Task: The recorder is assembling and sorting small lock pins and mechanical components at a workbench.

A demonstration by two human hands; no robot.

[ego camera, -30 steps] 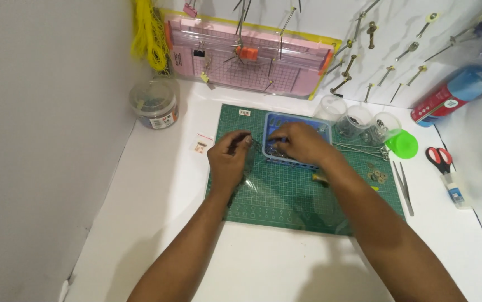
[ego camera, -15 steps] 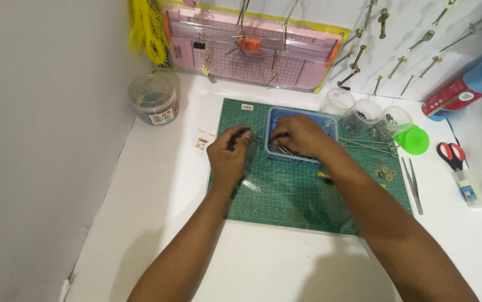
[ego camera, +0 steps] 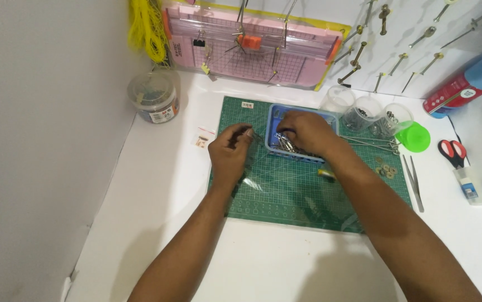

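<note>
Head view: the blue tray [ego camera: 330, 118] sits at the far middle of the green cutting mat [ego camera: 286, 196], filled with small metal parts [ego camera: 287, 144]. The right hand [ego camera: 308, 131] lies over the tray, fingers curled down into the metal parts; whether they pinch a piece cannot be told, as the hand hides its own fingertips. The left hand [ego camera: 228, 154] is just left of the tray, above the mat, thumb and forefinger pressed together on a thin metal piece [ego camera: 250, 133] that points toward the tray.

On the mat, right of the tray, lie a small yellow-tipped cylinder [ego camera: 326, 174] and a cluster of brass washers [ego camera: 385, 170]. Long thin metal rods [ego camera: 370, 142] lie from the tray toward the right. Beyond the mat's far right corner stand three clear cups [ego camera: 364, 109] holding hardware, with a green lid [ego camera: 413, 137] beside them. Tweezers [ego camera: 414, 176] lie on the white counter [ego camera: 157, 184] just off the mat's right edge; red-handled scissors [ego camera: 452, 152] are further right. A round clear tub [ego camera: 152, 96] stands at the far left. A small packet [ego camera: 202, 142] lies left of the mat. A pink paper trimmer [ego camera: 252, 53] leans against the back wall, yellow cord [ego camera: 147, 28] hanging beside it.
</note>
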